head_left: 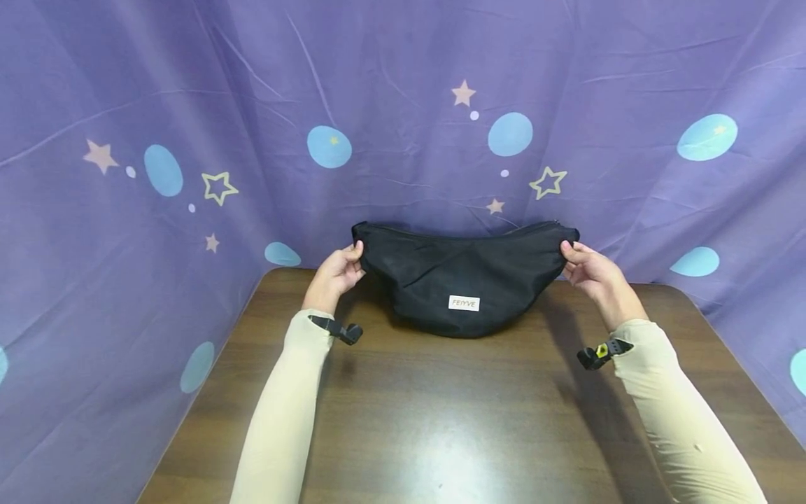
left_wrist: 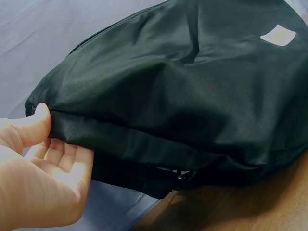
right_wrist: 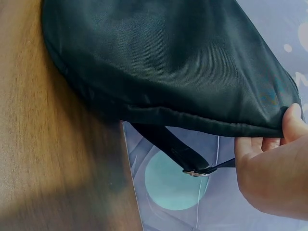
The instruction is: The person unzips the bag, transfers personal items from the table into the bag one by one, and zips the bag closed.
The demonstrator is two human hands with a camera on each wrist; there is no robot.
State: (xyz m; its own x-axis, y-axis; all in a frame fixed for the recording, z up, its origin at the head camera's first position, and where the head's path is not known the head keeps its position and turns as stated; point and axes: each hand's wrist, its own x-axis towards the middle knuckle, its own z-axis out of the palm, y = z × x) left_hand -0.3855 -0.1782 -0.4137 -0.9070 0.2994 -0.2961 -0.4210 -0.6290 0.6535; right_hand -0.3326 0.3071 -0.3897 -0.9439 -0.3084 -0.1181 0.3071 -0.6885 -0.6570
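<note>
A black crescent-shaped sling bag with a small white label is held stretched between both hands at the back of the table. My left hand pinches its left upper corner, thumb in front and fingers behind. At the opposite corner my right hand grips the fabric the same way. A zipper runs along the top edge in the left wrist view. Behind the bag, a black strap with a metal buckle hangs down in the right wrist view. The bag's back is hidden.
The brown wooden table spreads out in front of the bag. A purple curtain with stars and blue ovals stands close behind the table and along its sides. Each sleeved wrist wears a strapped black camera.
</note>
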